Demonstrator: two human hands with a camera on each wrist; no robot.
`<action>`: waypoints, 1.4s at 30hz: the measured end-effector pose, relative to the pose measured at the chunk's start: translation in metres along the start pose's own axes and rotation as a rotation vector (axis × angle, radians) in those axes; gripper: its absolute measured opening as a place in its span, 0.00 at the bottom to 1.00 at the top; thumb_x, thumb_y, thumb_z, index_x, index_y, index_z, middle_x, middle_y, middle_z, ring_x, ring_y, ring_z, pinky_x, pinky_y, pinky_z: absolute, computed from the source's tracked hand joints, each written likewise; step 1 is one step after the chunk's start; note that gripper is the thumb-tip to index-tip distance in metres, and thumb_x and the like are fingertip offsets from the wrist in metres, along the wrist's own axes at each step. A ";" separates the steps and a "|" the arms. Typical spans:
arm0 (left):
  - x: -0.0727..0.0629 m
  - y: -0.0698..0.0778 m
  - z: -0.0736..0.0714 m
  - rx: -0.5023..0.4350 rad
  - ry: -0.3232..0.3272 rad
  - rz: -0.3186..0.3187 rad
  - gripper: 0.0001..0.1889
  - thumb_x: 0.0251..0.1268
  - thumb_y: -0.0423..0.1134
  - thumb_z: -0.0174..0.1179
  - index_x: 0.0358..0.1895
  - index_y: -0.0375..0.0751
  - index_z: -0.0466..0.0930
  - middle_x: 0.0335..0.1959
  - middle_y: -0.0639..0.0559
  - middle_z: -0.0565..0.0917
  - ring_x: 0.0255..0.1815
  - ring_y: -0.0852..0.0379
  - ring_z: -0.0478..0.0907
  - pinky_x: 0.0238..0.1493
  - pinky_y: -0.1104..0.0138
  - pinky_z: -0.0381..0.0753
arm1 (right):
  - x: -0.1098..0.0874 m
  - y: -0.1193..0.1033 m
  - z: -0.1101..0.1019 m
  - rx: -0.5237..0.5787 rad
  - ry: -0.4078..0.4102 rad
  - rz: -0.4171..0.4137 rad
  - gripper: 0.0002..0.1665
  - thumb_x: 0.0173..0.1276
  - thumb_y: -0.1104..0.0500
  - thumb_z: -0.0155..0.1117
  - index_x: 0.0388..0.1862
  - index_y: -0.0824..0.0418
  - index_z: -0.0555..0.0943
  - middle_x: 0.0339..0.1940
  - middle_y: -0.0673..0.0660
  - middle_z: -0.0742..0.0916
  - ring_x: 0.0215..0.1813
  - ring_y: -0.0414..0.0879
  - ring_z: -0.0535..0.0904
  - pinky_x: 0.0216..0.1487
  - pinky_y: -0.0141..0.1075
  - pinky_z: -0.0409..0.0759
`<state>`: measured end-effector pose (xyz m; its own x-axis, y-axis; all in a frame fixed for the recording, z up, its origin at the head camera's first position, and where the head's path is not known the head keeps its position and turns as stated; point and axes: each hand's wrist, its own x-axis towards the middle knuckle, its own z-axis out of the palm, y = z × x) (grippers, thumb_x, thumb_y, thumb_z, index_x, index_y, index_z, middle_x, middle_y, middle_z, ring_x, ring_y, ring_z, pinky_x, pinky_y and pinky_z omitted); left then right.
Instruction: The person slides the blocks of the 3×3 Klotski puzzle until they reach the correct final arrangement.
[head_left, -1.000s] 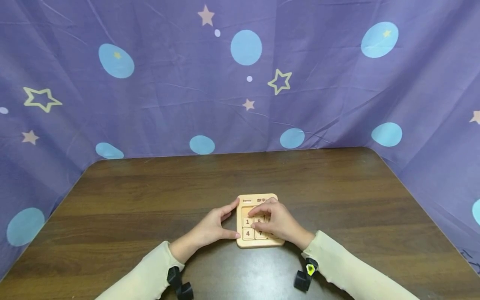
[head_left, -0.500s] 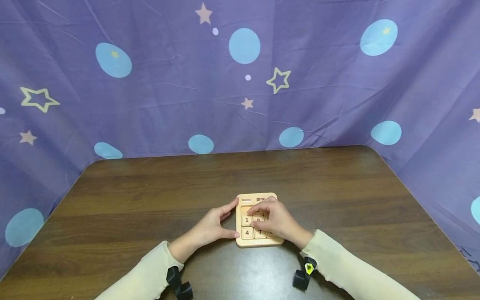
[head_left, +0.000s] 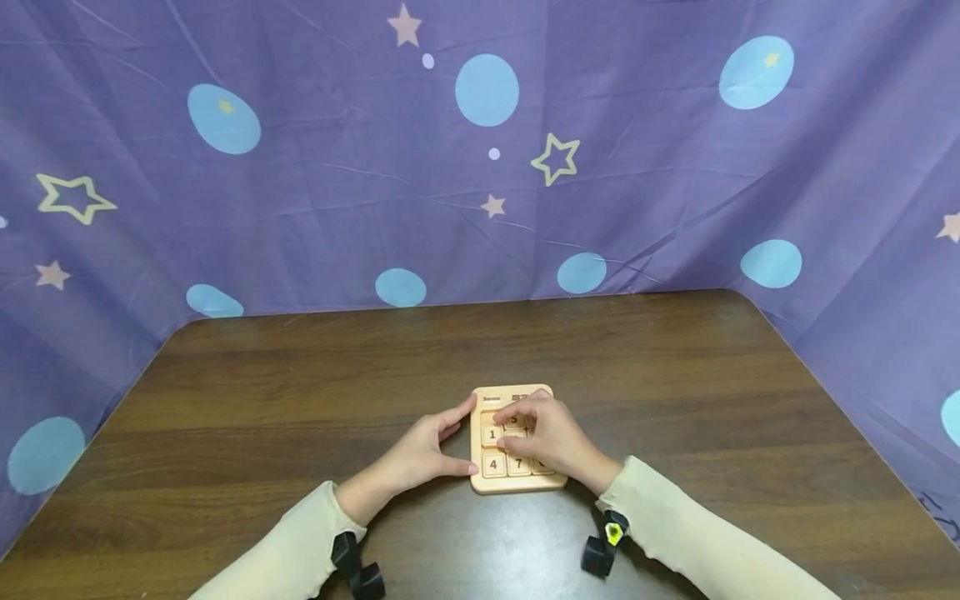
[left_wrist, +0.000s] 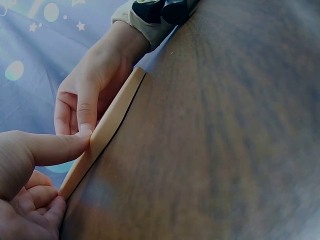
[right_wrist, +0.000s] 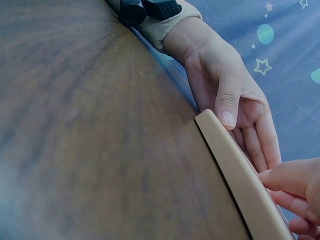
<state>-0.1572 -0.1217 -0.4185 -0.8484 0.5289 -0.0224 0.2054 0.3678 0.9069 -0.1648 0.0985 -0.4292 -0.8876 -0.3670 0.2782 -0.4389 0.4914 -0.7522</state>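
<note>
A light wooden sliding number puzzle (head_left: 517, 485) lies flat on the table. My left hand (head_left: 420, 454) holds its left edge, thumb near the lower corner and index finger near the upper one. My right hand (head_left: 551, 435) reaches over the puzzle's right side and hides several tiles. Its index fingertip and thumb tip are at the upper and lower edges of the tile marked 1 (head_left: 491, 434). Below it are the tile marked 4 (head_left: 492, 465) and the tile marked 7 (head_left: 518, 464). In the left wrist view, the puzzle's side (left_wrist: 112, 117) shows edge-on, hiding its face.
The brown wood-grain table (head_left: 300, 367) extends around the puzzle. A purple curtain (head_left: 337, 150) with stars and blue ovals hangs behind it. Black wrist cameras (head_left: 600, 546) sit on both sleeves.
The tile marked 1 has slid up a little, away from the tile marked 4, with the right thumb and index finger at it. The left hand keeps its hold on the puzzle's edge.
</note>
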 end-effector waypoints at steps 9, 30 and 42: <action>-0.001 -0.001 -0.001 -0.001 -0.011 0.011 0.47 0.45 0.29 0.71 0.70 0.29 0.55 0.73 0.41 0.57 0.72 0.45 0.53 0.71 0.55 0.58 | 0.001 -0.001 0.001 0.009 0.011 0.032 0.14 0.45 0.61 0.76 0.35 0.54 0.87 0.32 0.47 0.84 0.36 0.40 0.72 0.37 0.30 0.72; 0.001 0.000 -0.004 0.001 -0.022 0.023 0.46 0.46 0.30 0.71 0.70 0.29 0.55 0.73 0.41 0.56 0.73 0.47 0.52 0.71 0.57 0.58 | 0.010 -0.001 0.002 -0.034 0.060 0.047 0.14 0.47 0.61 0.75 0.36 0.55 0.87 0.32 0.47 0.85 0.35 0.39 0.72 0.35 0.29 0.73; -0.001 0.001 -0.003 -0.009 -0.022 0.029 0.46 0.46 0.29 0.71 0.70 0.28 0.55 0.72 0.41 0.56 0.73 0.46 0.52 0.71 0.57 0.58 | 0.009 -0.006 0.004 -0.032 0.081 0.071 0.13 0.48 0.63 0.75 0.36 0.57 0.87 0.33 0.49 0.86 0.35 0.39 0.72 0.35 0.29 0.73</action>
<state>-0.1581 -0.1243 -0.4160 -0.8312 0.5560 -0.0056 0.2248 0.3452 0.9112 -0.1700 0.0893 -0.4241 -0.9244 -0.2657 0.2736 -0.3778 0.5392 -0.7527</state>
